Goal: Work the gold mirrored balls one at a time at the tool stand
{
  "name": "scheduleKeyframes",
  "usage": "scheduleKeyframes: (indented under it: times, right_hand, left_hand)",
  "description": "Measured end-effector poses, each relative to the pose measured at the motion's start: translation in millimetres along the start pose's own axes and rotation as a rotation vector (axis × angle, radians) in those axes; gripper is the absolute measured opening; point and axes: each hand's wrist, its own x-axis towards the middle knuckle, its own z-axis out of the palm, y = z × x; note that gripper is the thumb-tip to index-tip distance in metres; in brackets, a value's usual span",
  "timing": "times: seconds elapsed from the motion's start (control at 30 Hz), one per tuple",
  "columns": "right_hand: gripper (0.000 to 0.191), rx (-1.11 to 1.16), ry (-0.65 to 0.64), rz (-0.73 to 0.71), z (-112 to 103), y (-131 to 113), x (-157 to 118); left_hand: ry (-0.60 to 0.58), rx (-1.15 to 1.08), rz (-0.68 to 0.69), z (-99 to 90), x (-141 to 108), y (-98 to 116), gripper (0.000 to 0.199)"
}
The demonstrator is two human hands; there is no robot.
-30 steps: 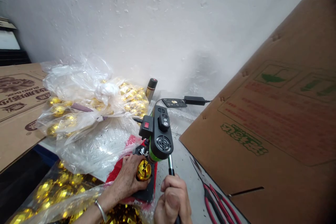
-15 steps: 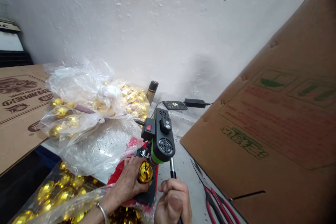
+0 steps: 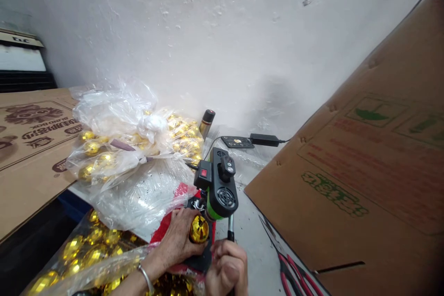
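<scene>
A gold faceted ball (image 3: 199, 230) is in my left hand (image 3: 180, 236), its fingers curled around it at the black base (image 3: 204, 261) of a small machine. Above and right of the ball stands the machine's black and green head (image 3: 224, 185), with a red switch box on its side. My right hand (image 3: 228, 266) is closed round the black grip of the machine's metal lever (image 3: 231, 226). Red cloth (image 3: 161, 229) shows beneath the base and my left hand. The ball's underside is hidden.
Plastic bags of gold balls (image 3: 104, 157) lie at the left beside a cardboard box (image 3: 31, 148). More balls (image 3: 95, 254) are at the lower left. Red-handled scissors (image 3: 291, 268) lie before a large carton (image 3: 347, 171). A bottle (image 3: 207, 122) and power adapter (image 3: 265, 139) sit behind.
The whole view has shifted, so things appear slightly farther right and lower. Both hands keep their hold on the ball and the lever.
</scene>
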Motion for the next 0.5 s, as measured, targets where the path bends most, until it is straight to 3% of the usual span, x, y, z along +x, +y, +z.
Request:
scheduleKeyframes:
  times: [0.17,0.27,0.37,0.5]
  right_hand:
    - [0.037,-0.076,-0.044,-0.064,-4.2,-0.6,4.5]
    - [0.042,-0.056,-0.072,0.057,-6.8,-20.3,42.6]
    - [0.037,-0.044,-0.198,0.159,-7.1,-40.0,88.9]
    - [0.045,-0.031,-0.238,0.148,-3.0,-49.3,114.6]
  left_hand:
    - [0.031,0.023,0.019,5.3,1.5,-4.7,0.059]
    - [0.033,0.012,0.01,3.2,3.2,0.2,0.06]
    - [0.003,-0.006,-0.009,-6.2,-4.3,6.2,0.062]
    - [-0.088,0.033,0.15,-14.7,-37.5,-9.7,0.068]
